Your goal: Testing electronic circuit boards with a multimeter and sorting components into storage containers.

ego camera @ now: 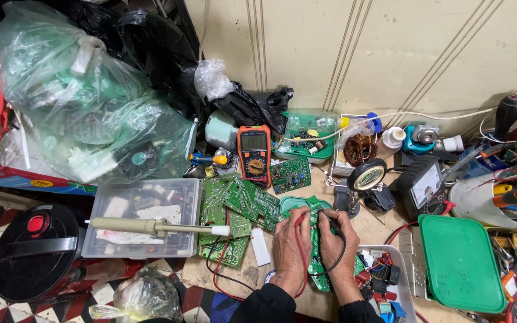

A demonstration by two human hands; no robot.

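Note:
My left hand pinches a red test probe, its red lead running back over my wrist. My right hand grips a black test probe with a black lead. Both tips press onto a green circuit board lying on the wooden bench under my hands. An orange-and-black multimeter lies farther back, its display facing up. More green circuit boards are spread to the left of my hands.
A soldering iron rests across a clear plastic box. A magnifier on a stand, an analogue meter, a green lidded container and a parts tray sit to the right. Bulging plastic bags fill the back left.

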